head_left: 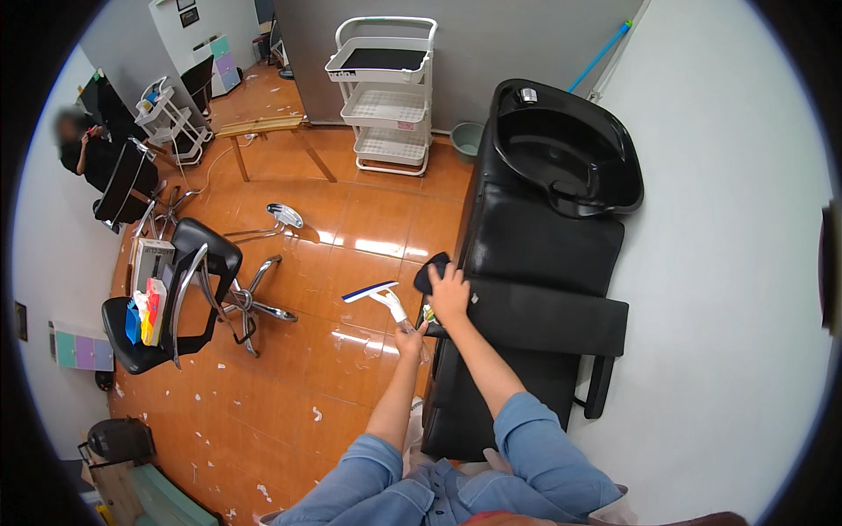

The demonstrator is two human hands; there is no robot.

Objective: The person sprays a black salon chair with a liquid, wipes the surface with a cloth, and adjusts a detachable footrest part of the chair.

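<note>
My right hand (pixel 450 294) presses a dark cloth (pixel 431 270) against the left edge of a black padded shampoo chair (pixel 535 263). My left hand (pixel 410 337) grips a white squeegee (pixel 382 296) with a blue blade, held out over the orange tiled floor just left of the chair. A small clear bottle seems to sit in the same hand, though this is hard to make out. Both forearms come up from the lower edge in blue denim sleeves.
A black wash basin (pixel 568 149) tops the chair. A white three-tier trolley (pixel 388 92) stands against the back wall by a green bucket (pixel 467 137). A black salon chair (pixel 175 298) carrying coloured items stands left. A seated person (pixel 83 149) is far left.
</note>
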